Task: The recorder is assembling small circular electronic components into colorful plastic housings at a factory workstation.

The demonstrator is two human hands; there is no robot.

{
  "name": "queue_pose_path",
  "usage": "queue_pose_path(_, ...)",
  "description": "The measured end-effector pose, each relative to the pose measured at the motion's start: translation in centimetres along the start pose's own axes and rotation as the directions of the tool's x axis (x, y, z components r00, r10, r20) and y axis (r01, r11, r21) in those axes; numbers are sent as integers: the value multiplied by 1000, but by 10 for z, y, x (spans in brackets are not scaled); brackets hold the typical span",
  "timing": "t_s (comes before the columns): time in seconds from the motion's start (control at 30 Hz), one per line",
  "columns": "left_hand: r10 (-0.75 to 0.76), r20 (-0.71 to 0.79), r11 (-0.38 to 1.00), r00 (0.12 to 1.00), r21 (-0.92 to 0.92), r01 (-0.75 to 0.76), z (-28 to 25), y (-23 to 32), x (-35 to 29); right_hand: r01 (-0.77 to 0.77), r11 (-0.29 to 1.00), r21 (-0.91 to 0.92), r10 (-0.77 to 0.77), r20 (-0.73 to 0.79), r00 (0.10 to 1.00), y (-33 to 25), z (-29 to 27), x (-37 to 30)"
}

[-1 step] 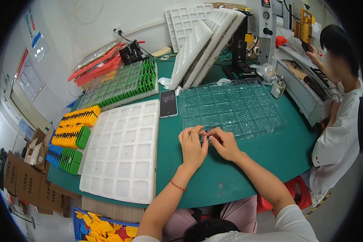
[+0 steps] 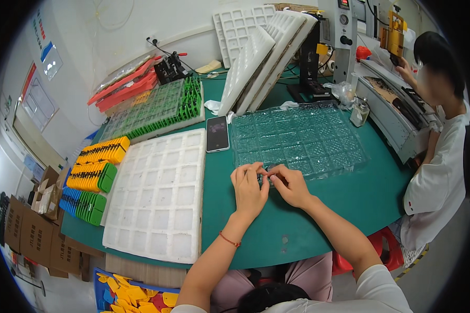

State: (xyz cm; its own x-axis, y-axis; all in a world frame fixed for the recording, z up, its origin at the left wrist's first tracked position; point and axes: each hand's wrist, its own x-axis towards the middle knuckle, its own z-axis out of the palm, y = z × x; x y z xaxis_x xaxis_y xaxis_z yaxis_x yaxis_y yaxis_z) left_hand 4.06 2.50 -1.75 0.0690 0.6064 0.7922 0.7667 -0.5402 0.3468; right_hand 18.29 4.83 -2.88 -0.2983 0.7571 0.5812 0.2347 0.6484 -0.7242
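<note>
Above the front edge of a clear plastic compartment tray (image 2: 297,138), my left hand (image 2: 249,190) and my right hand (image 2: 291,186) meet fingertip to fingertip. Thumbs and forefingers of both are pinched together on something small and dark. The fingers cover most of it, so its kind cannot be made out. The tray lies flat on the green table (image 2: 245,240), its many shallow cells glossy with reflections. To the left of it rests a dark-screened phone (image 2: 218,134), apart from both hands.
A white gridded foam tray (image 2: 156,193) lies at left, beside rows of yellow, green and blue plastic pieces (image 2: 96,177). More white trays (image 2: 266,62) lean at the back. A glass jar (image 2: 359,112) stands right, near a machine (image 2: 391,104) and a co-worker (image 2: 436,172).
</note>
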Motion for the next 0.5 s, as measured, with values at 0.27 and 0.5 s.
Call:
queue_pose_path(0.27, -115, -52, 991, 992, 60, 118, -1, -10, 0, 183, 952, -247, -191, -11, 982, -7, -3, 5)
queue_pose_path(0.5, -235, -17, 967, 972, 96, 235, -1, -15, 1, 90, 911, -402, -190, -216, 958, 6, -2, 6)
